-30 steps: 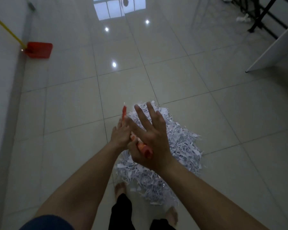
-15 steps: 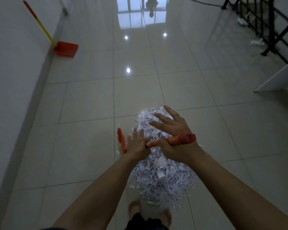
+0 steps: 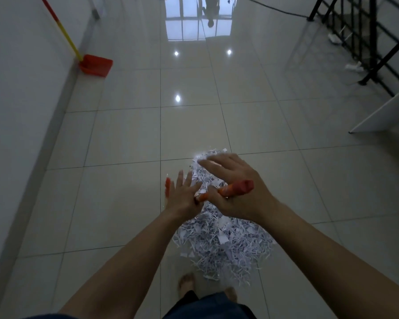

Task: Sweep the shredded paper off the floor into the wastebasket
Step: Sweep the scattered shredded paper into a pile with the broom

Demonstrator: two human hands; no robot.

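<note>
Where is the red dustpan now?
In the head view, the red dustpan stands on the floor at the upper left, against the wall, far beyond the shredded paper.

Open tiled floor [image 3: 129, 143] lies ahead of you; wall [image 3: 21, 93] closes your left, railing [image 3: 364, 35] and white board [image 3: 385, 111] your right.

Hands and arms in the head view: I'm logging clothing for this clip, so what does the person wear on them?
Both forearms are bare, with no gloves, watch or rings visible on the left hand or the right hand. A dark blue sleeve edge shows at the left upper arm only.
</note>
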